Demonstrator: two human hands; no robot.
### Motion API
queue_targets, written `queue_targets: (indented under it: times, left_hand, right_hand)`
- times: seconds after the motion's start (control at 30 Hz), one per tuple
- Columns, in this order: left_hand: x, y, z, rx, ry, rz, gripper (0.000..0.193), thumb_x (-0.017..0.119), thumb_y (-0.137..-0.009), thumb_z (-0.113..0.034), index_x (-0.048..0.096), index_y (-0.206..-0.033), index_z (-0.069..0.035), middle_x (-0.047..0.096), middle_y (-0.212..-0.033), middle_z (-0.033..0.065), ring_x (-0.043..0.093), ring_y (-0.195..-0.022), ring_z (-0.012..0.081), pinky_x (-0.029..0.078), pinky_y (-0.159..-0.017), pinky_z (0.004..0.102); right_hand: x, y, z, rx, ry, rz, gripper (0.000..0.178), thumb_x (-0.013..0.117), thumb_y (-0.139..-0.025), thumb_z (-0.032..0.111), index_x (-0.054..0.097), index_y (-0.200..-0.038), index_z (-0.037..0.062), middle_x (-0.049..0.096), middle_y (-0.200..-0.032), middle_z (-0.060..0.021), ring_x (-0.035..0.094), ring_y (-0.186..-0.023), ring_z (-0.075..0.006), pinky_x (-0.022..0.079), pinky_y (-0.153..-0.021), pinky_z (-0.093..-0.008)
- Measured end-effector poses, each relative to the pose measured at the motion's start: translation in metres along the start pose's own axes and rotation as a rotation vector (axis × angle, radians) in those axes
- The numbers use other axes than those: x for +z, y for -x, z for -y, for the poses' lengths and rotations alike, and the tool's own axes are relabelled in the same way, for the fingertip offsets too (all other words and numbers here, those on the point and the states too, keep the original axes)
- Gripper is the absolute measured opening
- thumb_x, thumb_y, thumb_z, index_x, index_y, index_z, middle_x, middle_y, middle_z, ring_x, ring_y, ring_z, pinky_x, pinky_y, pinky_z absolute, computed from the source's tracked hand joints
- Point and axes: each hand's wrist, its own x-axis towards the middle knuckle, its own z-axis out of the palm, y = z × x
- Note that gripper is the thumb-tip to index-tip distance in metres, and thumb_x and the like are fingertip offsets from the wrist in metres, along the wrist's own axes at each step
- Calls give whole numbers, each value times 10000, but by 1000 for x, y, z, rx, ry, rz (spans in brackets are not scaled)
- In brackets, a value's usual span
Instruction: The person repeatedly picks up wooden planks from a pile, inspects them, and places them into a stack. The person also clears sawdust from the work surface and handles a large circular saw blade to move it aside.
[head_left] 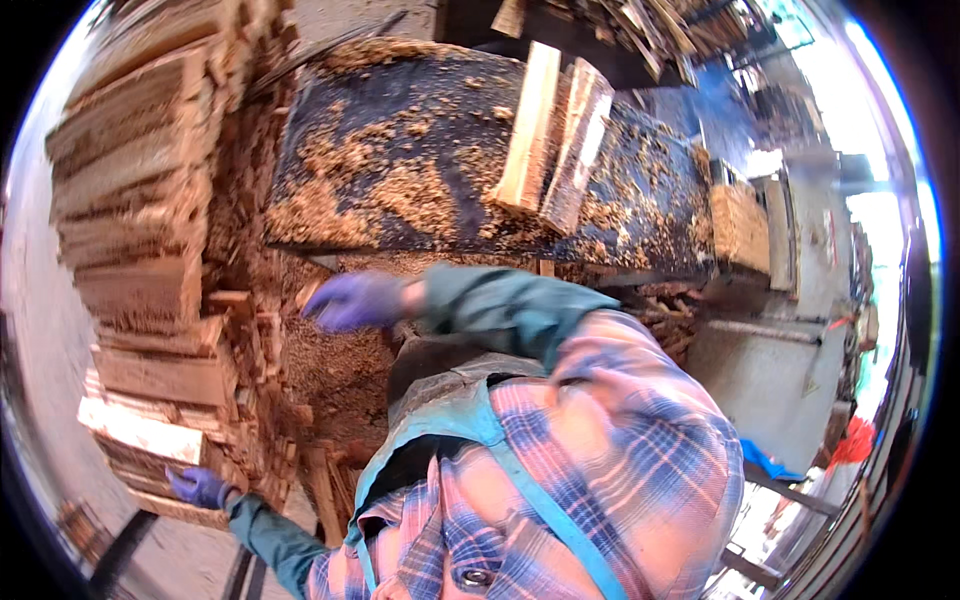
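Note:
My left hand (203,488), in a purple glove, is at the lower left against the near end of a stack of split wooden boards (155,375). Its fingers look stretched apart and lie along a board's edge. My right hand (352,302), gloved in the same purple, reaches left across my body, just in front of a dark bench. Motion blurs its fingers; a small tan bit of wood (308,292) shows beside them, and whether they hold it I cannot tell. Two split wood pieces, one pale (530,130) and one with bark (578,150), lie side by side on the bench.
Wood chips cover much of the dark bench top (425,115) and the ground below. A wood block (740,225) sits at the bench's right end. More split wood (640,30) is heaped beyond it. A grey panel (770,375) stands at right.

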Motion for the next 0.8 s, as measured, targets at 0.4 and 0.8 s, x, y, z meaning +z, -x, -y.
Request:
queue_targets:
  times: [0.4,0.8]
  left_hand:
    - [-32,91,-759,504,1149,1411,775,729,-840,-258,300,-1412,41,456,-1361,212,488,-1231,284,396,-1040,345]
    - [-177,266,-617,-138,1580,1708,700,760,-820,-198,389,-1388,-25,547,-1268,85,534,-1138,178,453,-973,333]
  right_hand:
    - [-232,257,-271,-424,-1163,-1452,419,593,-911,228,475,-1279,64,562,-1122,-120,559,-1053,-278,480,-931,-401]
    - [-145,304,-183,25,-878,-545,592,684,-878,231,397,-1358,37,571,-1199,-104,570,-1049,-205,480,-905,-315]
